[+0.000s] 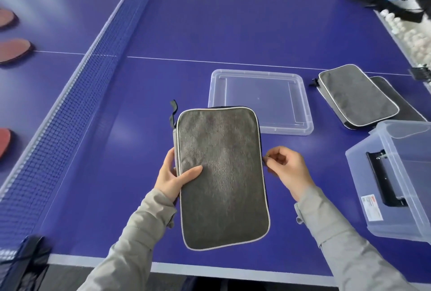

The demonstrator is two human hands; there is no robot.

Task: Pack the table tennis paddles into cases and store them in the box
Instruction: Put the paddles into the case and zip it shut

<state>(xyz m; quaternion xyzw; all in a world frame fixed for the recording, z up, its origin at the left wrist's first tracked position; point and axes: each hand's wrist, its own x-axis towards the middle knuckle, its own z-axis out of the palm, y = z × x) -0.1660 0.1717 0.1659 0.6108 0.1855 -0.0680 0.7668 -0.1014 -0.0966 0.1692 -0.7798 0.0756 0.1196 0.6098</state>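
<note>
A grey paddle case [221, 174] with light piping is held flat above the blue table. My left hand [173, 176] grips its left edge, thumb on top. At the case's right edge, my right hand [285, 169] pinches a small zipper pull. Two more grey cases [356, 94] lie stacked at the right. The clear storage box [396, 174] stands at the right edge, open, with a black handle. Its clear lid [261, 99] lies flat behind the held case. Three red paddles [14, 50] lie beyond the net at the far left.
The table tennis net [88, 80] runs diagonally on the left. A trough of white balls [410, 34] lines the table's far right edge. Bags stand on the floor beyond the table. The table's near edge [210, 269] is just below the case.
</note>
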